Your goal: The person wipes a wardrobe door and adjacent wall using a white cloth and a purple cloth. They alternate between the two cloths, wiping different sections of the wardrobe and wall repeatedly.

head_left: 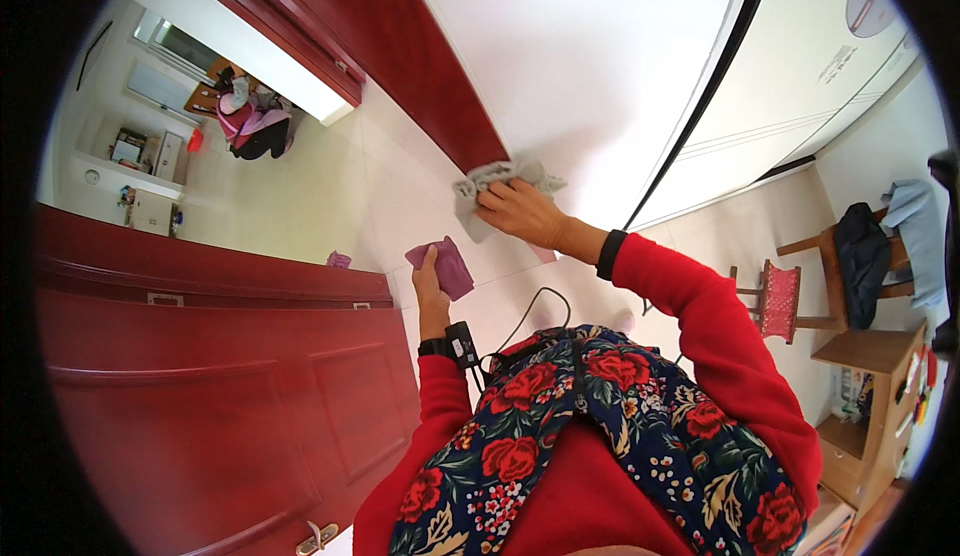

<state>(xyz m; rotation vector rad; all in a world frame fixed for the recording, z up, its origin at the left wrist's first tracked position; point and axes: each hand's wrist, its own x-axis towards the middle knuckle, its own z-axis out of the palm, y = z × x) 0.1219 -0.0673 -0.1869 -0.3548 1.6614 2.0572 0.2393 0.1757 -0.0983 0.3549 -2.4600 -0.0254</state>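
Note:
My right hand presses a crumpled grey cloth against the lower end of the dark red door frame, where it meets the white wall. Its fingers are closed over the cloth. Lower and to the left, my left hand grips a folded purple cloth, thumb on top. That cloth is held in the air, apart from the frame. Each wrist wears a black band, and a small black box with a cable sits by the left one.
An open red door stands at my left. Beyond the doorway, a person sits at a table. A small purple item lies by the door's edge. To the right are a tall pale cabinet, a wooden chair with clothes and a wooden cabinet.

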